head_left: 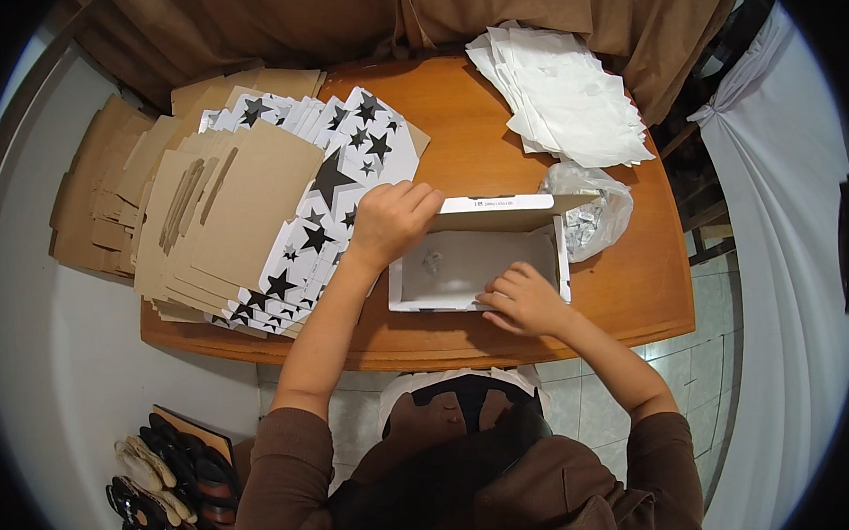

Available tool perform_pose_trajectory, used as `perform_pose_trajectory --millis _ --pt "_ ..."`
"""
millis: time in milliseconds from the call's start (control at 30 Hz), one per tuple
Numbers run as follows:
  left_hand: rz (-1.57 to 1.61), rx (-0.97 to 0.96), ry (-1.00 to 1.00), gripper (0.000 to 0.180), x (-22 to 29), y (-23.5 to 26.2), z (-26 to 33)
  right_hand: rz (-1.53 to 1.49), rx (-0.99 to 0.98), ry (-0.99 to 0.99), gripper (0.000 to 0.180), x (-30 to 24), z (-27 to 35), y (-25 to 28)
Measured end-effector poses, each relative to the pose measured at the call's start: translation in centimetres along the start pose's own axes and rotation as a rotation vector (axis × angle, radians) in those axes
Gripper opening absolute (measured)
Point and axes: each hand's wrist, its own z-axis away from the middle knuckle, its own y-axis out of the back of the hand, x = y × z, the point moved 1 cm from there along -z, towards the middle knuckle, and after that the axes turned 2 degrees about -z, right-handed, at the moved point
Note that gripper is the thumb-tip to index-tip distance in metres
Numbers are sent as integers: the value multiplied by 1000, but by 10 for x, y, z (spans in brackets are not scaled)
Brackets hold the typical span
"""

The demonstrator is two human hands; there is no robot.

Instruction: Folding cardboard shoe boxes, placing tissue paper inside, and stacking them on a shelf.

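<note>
A wooden table (635, 303) fills the middle of the frame, its curved near edge running across just below centre. Spread over the left side is a large stack of flat cardboard pieces (260, 182), some plain brown, others white with black stars. At the upper right lies a loose pile of white sheets (559, 93).

An open box (436, 307) with a white interior sits right of centre, near the table's near edge. Its long axis runs left to right across the frame, so it lies crosswise in front of the person, between the two hands. Its lid (502, 204) stands raised along the far side. Just beyond the box's right end, partly hidden by the lid, is a clear plastic bag (604, 214) with small packets inside.

The left hand (394, 219) is at the lid's left end, above the box's far left corner, fingers curled and apparently closed on the lid. The right hand (521, 301) is over the near wall, right of the box's middle, and is the nearer to the box's floor. Its fingers are half curled; whether they grip anything cannot be told.

Smallest is a clear packet (432, 262) inside the box, toward its left end, up and left of the right hand.
</note>
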Motion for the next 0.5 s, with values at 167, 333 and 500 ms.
perform_pose_trajectory --millis 167,333,500 --pt "10 7 -30 16 0 -4 4 114 7 -3 17 -6 9 -24" --pt "39 6 -94 14 10 -3 21 292 -21 126 22 -18 28 -40" --pt "0 -18 -186 10 37 -8 56 317 168 161 27 -28 28 -25"
